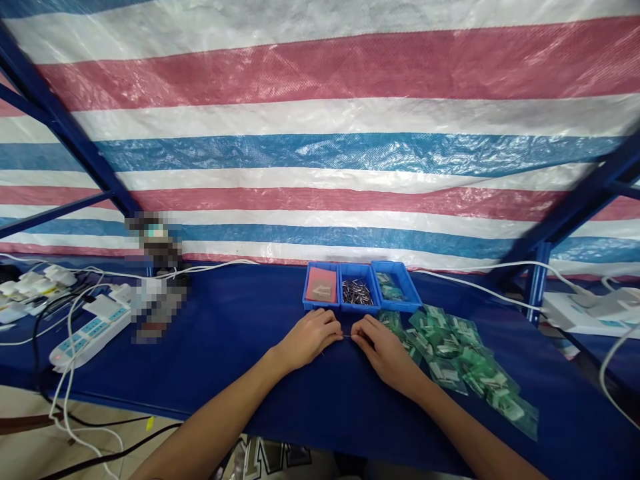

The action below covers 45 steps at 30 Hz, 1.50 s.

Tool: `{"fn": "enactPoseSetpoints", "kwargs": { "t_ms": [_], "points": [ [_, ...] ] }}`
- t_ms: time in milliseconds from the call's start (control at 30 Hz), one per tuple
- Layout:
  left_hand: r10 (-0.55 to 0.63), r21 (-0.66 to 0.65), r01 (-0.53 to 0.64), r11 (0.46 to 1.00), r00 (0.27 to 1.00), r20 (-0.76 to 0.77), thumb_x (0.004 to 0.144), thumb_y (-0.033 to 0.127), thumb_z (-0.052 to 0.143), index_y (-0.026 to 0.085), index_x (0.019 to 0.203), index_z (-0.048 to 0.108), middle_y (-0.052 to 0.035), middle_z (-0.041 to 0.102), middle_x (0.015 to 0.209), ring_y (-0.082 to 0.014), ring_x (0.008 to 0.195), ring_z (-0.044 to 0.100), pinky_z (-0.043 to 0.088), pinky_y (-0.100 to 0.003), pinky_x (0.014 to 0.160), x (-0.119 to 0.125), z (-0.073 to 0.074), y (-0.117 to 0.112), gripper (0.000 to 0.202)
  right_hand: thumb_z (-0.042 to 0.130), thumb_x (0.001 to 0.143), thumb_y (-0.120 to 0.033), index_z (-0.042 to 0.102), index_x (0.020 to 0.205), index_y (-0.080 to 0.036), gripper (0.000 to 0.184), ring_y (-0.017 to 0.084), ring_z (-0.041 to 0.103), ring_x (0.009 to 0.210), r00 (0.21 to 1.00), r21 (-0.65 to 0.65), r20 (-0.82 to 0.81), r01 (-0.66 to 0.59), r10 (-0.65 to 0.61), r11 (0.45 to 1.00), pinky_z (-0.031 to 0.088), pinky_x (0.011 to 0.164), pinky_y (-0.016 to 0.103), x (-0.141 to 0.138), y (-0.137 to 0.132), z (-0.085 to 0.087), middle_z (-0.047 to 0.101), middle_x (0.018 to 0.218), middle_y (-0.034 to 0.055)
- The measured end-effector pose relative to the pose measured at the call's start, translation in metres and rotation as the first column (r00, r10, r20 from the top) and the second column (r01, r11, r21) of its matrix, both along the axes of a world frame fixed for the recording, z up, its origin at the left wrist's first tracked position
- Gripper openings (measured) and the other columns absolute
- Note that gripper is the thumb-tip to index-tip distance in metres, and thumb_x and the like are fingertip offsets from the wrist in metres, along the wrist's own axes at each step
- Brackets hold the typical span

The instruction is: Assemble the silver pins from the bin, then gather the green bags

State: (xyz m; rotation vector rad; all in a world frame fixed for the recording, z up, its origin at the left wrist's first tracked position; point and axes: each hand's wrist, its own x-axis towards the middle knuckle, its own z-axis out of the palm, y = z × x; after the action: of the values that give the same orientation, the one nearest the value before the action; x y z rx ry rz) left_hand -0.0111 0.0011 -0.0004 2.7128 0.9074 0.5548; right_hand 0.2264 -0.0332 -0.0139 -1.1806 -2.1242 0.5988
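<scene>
My left hand (316,339) and my right hand (380,348) face each other over the blue table, fingers closed in a pinch. Between the fingertips runs a thin pale strip (347,336), its ends at the two hands; its kind is too small to make out. Just beyond the hands stand three blue bins side by side. The left bin (306,301) holds a pink sheet (321,283) with small pale pieces on it. In the middle bin (361,309) lie many small dark metal pins or screws (356,292). Small clear-green bags (390,287) fill part of the right bin (411,293).
A heap of green-tinted plastic bags (465,353) with pale pieces inside spreads right of my right hand. A white power strip (93,333) with cables lies at the left. Striped sheeting (325,153) hangs behind; a white device (590,310) sits far right.
</scene>
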Motion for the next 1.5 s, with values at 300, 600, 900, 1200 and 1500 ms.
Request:
{"fn": "enactPoseSetpoints", "kwargs": {
  "t_ms": [300, 600, 900, 1200, 1500],
  "points": [
    [-0.015, -0.004, 0.015, 1.0, 1.0, 0.008, 0.112, 0.032, 0.049, 0.02, 0.106, 0.069, -0.0046, 0.062, 0.104, -0.0194, 0.097, 0.058, 0.046, -0.031, 0.09, 0.0, 0.001, 0.0, 0.024, 0.048, 0.108, -0.021, 0.059, 0.096, -0.025, 0.018, 0.023, 0.06, 0.083, 0.999, -0.011, -0.023, 0.038, -0.038, 0.999, 0.048, 0.073, 0.034, -0.002, 0.0, 0.002, 0.059, 0.095, 0.0036],
    [-0.006, 0.011, 0.006, 1.0, 1.0, 0.009, 0.113, 0.031, 0.047, 0.02, 0.107, 0.066, -0.0046, 0.063, 0.104, -0.0198, 0.097, 0.059, 0.046, -0.031, 0.09, 0.001, -0.002, 0.0, 0.022, 0.049, 0.108, -0.021, 0.058, 0.096, -0.025, 0.016, 0.021, 0.057, 0.077, 0.999, -0.012, -0.001, 0.036, -0.036, 0.999, 0.046, 0.071, 0.033, 0.0, 0.0, -0.001, 0.056, 0.093, 0.0018],
    [0.012, -0.027, -0.011, 1.0, 0.999, 0.049, 0.112, 0.029, 0.051, 0.019, 0.106, 0.063, -0.0045, 0.065, 0.105, -0.0201, 0.099, 0.059, 0.047, -0.032, 0.091, 0.002, -0.005, 0.001, 0.017, 0.051, 0.107, -0.018, 0.058, 0.097, -0.025, 0.014, 0.022, 0.059, 0.081, 0.998, 0.022, 0.056, 0.035, -0.037, 0.999, 0.047, 0.073, 0.034, 0.0, 0.002, -0.007, 0.058, 0.095, 0.0029],
    [-0.011, -0.024, 0.012, 1.0, 0.999, 0.052, 0.113, 0.029, 0.048, 0.019, 0.103, 0.063, -0.0044, 0.064, 0.103, -0.0197, 0.097, 0.059, 0.046, -0.032, 0.091, 0.001, -0.004, 0.001, 0.02, 0.048, 0.108, -0.016, 0.057, 0.098, -0.024, 0.016, 0.024, 0.06, 0.088, 0.996, 0.062, 0.088, 0.013, -0.019, 0.998, 0.05, 0.079, 0.036, -0.001, 0.001, -0.007, 0.06, 0.098, 0.005],
    [-0.012, -0.016, 0.013, 1.0, 0.999, 0.04, 0.112, 0.028, 0.05, 0.019, 0.103, 0.064, -0.0044, 0.064, 0.102, -0.0194, 0.097, 0.06, 0.047, -0.031, 0.09, 0.002, -0.002, 0.001, 0.019, 0.046, 0.11, -0.019, 0.056, 0.099, -0.024, 0.016, 0.024, 0.061, 0.088, 0.998, 0.047, 0.06, 0.016, -0.019, 0.999, 0.05, 0.078, 0.037, -0.002, -0.001, -0.005, 0.06, 0.098, 0.0051]
  ]
}}
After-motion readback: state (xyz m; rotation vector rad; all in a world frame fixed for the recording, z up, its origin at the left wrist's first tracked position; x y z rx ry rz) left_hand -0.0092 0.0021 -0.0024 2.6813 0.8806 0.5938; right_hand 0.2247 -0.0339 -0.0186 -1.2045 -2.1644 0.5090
